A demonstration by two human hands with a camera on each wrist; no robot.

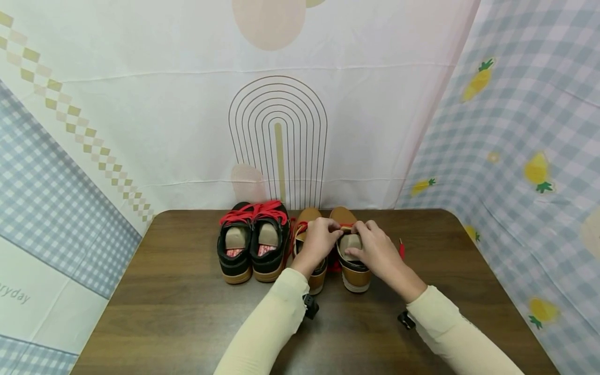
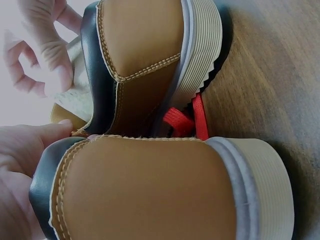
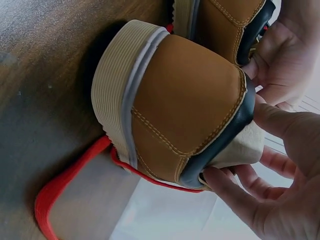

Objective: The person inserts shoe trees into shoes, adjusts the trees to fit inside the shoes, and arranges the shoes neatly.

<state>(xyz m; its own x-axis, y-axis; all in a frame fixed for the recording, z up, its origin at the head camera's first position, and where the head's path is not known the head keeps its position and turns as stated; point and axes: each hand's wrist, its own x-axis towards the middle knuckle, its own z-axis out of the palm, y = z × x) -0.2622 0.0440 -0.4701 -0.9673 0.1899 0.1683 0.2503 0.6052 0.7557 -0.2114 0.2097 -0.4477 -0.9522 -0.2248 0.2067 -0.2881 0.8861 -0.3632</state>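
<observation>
Two brown shoes with dark padded collars stand side by side, heels toward me. My right hand (image 1: 377, 249) grips the opening of the right brown shoe (image 1: 355, 278), its thumb and fingers around the beige tongue (image 3: 242, 145). Bent over the left brown shoe (image 1: 316, 284), my left hand (image 1: 319, 242) has its thumb and forefinger close together at the left edge of the right shoe's opening. Part of the left shoe is hidden beneath that hand and wrist. A red lace (image 3: 55, 195) trails beside the right shoe onto the wooden table.
To the left stands a pair of black shoes (image 1: 236, 268) with red laces (image 1: 269, 208) and tan soles. The wooden table (image 1: 178, 312) meets a patterned cloth (image 1: 187, 130) at the back. Checked cloth (image 1: 515, 130) hangs on the right.
</observation>
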